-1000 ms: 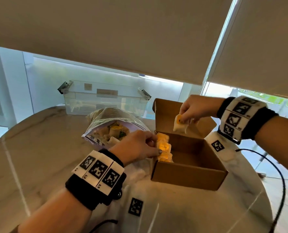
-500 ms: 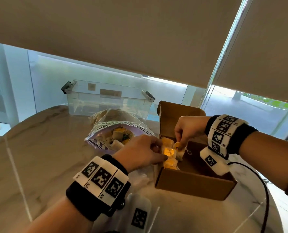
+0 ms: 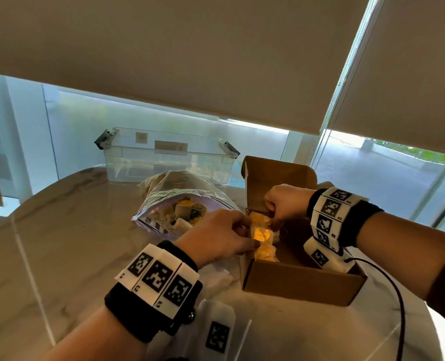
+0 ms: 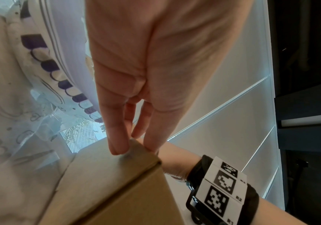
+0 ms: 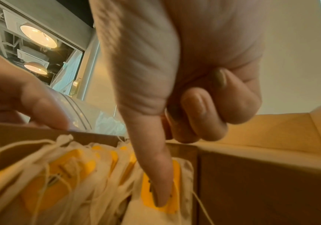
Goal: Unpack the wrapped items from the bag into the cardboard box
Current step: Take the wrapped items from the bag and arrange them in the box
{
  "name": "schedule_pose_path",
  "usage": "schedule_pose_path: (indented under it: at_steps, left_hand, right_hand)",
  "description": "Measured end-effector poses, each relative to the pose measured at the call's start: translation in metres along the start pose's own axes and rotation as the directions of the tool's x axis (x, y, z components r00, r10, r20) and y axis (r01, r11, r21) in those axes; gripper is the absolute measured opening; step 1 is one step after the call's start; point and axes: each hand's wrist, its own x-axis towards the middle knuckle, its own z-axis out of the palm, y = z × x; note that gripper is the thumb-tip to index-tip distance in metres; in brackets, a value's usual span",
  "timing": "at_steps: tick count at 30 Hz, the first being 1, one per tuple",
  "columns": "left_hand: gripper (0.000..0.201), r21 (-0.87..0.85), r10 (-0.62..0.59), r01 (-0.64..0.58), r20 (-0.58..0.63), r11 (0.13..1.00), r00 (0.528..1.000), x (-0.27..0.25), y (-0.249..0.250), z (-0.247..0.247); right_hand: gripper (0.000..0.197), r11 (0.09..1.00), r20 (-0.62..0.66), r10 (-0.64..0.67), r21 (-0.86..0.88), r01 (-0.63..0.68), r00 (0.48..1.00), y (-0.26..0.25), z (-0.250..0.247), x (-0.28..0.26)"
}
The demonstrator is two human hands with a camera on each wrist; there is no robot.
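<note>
The open cardboard box [image 3: 294, 285] stands right of centre on the marble table, lid up. Several yellow wrapped items [image 3: 261, 234] in white mesh pouches stand in a row along its left inner wall. My left hand [image 3: 224, 238] rests straight fingers [image 4: 117, 144] on the rim of that wall. My right hand [image 3: 283, 204] is inside the box's far left corner. Its thumb presses on the last wrapped item [image 5: 169, 209], with the other fingers curled above. The clear zip bag [image 3: 179, 201], with more pouches inside, lies just left of the box.
A clear plastic bin [image 3: 164, 160] with latches stands at the table's back edge behind the bag. A black cable [image 3: 398, 295] hangs from my right wrist past the box's right side. The right half of the box floor is bare.
My right hand came down from above the box with a wrapped item and now has it at the far end of the row. The left hand stayed at the box's left wall.
</note>
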Motion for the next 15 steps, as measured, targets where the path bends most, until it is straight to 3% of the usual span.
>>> schedule_pose_path:
  at_steps: [4,9,12,15]
  left_hand:
    - [0.04,-0.006,-0.006,0.006,0.013,1.0,1.0,0.0,0.001,0.0]
    - [0.032,0.055,0.02,-0.02,0.001,0.998,1.0,-0.008,0.008,-0.005]
    - [0.026,0.071,0.067,-0.062,-0.067,0.996,0.996,-0.02,0.017,-0.022]
    - [0.025,0.182,0.119,-0.079,-0.219,0.98,0.969,-0.035,0.021,-0.051]
  right_hand:
    - [0.027,0.999,0.025,0.007,0.031,-0.008,1.0,0.002,-0.002,-0.005]
    - [0.027,0.99,-0.061,-0.004,0.139,0.012,0.998,0.009,-0.025,-0.029]
    - [0.022,0.966,-0.147,-0.05,0.244,0.085,0.988,0.005,-0.038,-0.05]
    - [0.01,0.926,-0.245,-0.103,0.33,0.183,0.964,-0.015,-0.047,-0.068]
